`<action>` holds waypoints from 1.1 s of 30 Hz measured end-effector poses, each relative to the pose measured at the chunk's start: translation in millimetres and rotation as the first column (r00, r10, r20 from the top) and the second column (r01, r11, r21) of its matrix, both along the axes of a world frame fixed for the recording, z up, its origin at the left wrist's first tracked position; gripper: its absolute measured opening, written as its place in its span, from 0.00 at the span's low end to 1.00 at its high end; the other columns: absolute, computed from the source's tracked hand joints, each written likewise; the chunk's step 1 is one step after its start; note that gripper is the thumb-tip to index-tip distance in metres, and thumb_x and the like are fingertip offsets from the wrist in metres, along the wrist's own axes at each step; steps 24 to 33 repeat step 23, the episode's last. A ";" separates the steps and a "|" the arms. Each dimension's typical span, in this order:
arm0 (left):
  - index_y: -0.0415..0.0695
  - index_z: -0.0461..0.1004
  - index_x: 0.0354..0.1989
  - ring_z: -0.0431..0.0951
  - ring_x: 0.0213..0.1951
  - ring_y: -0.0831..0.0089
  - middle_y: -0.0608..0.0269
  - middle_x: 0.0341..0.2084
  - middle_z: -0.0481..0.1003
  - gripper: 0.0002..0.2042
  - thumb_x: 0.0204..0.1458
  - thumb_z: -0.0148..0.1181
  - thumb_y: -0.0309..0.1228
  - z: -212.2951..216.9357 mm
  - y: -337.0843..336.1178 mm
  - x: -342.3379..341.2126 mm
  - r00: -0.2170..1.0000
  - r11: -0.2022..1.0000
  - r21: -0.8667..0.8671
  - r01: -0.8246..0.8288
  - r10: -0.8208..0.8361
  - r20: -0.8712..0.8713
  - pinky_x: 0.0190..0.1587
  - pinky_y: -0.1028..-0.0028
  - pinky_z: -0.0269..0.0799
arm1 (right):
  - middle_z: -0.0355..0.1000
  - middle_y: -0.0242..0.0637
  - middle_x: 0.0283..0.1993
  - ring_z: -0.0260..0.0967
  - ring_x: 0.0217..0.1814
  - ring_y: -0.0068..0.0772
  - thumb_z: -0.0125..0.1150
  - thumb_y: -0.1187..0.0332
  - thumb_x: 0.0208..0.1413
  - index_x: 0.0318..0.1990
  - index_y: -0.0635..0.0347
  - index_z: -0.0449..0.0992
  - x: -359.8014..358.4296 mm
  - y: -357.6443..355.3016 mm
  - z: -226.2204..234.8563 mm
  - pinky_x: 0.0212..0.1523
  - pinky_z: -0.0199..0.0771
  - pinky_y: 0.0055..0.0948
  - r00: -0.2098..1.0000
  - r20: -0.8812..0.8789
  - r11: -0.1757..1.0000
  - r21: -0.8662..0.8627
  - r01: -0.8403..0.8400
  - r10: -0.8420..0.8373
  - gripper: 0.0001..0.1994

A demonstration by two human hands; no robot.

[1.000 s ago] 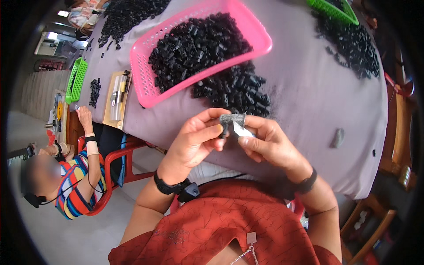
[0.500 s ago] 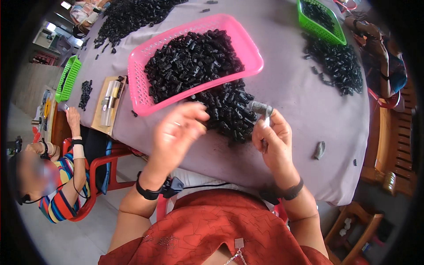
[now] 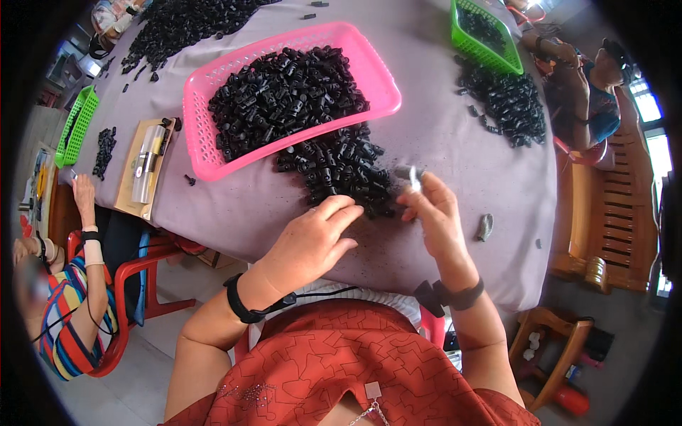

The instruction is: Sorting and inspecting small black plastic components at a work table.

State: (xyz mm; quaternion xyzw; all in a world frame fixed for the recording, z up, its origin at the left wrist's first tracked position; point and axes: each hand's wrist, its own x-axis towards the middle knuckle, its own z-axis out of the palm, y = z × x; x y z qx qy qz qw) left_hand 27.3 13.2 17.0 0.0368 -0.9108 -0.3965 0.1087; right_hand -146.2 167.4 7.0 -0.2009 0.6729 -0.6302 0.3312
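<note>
My left hand (image 3: 307, 240) is at the near edge of a loose heap of small black plastic parts (image 3: 341, 167). Its fingertips touch or hover over the heap, and the thumb stands apart with nothing visible between. My right hand (image 3: 442, 224), just right of the heap, has its fingers closed around a small, thin pale strip (image 3: 414, 179), blurred by motion. A grey sleeve (image 3: 405, 172) covers its index fingertip. Behind the heap, a pink perforated basket (image 3: 387, 99) lies tipped toward me, full of the same black parts. Another grey finger sleeve (image 3: 485, 227) rests on the cloth to the right.
Green baskets (image 3: 78, 128) stand at the table's left and right, near more black heaps (image 3: 508, 103). A cardboard piece with a clear roll (image 3: 145, 170) lies left of the pink basket. Other people sit left and right; a red chair (image 3: 142, 284) is beside me.
My left hand has come down from in front of the basket to the heap's near edge. The right hand still grips the pale strip. The whole view has shifted slightly.
</note>
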 end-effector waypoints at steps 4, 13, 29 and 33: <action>0.38 0.69 0.53 0.76 0.29 0.70 0.54 0.51 0.69 0.23 0.47 0.65 0.22 -4.2 -8.1 5.3 0.998 0.989 0.134 -0.067 0.067 0.009 0.36 0.71 0.75 | 0.70 0.29 0.33 0.67 0.32 0.15 0.60 0.71 0.58 0.47 0.66 0.72 14.8 -13.5 -3.8 0.31 0.73 0.18 0.999 0.002 0.999 0.024 -0.041 0.041 0.12; 0.38 0.70 0.53 0.76 0.29 0.73 0.55 0.49 0.69 0.23 0.45 0.65 0.18 -15.0 -15.8 11.0 0.966 0.924 0.308 -0.226 0.254 -0.054 0.32 0.74 0.74 | 0.70 0.30 0.38 0.68 0.39 0.17 0.60 0.71 0.59 0.51 0.66 0.70 39.4 -56.8 -2.4 0.38 0.76 0.22 0.989 0.083 0.992 -0.053 -0.118 0.122 0.15; 0.43 0.73 0.49 0.74 0.27 0.73 0.58 0.43 0.71 0.21 0.44 0.66 0.18 -25.6 -13.0 16.2 0.953 0.964 0.226 -0.140 0.193 -0.232 0.31 0.72 0.73 | 0.72 0.33 0.49 0.69 0.44 0.17 0.56 0.74 0.58 0.58 0.60 0.70 15.9 -52.1 21.0 0.40 0.73 0.20 0.989 -0.007 0.989 0.028 -0.146 0.147 0.19; 0.43 0.73 0.49 0.74 0.27 0.73 0.58 0.43 0.71 0.21 0.44 0.66 0.18 -25.6 -13.0 16.2 0.953 0.964 0.226 -0.140 0.193 -0.232 0.31 0.72 0.73 | 0.72 0.33 0.49 0.69 0.44 0.17 0.56 0.74 0.58 0.58 0.60 0.70 15.9 -52.1 21.0 0.40 0.73 0.20 0.989 -0.007 0.989 0.028 -0.146 0.147 0.19</action>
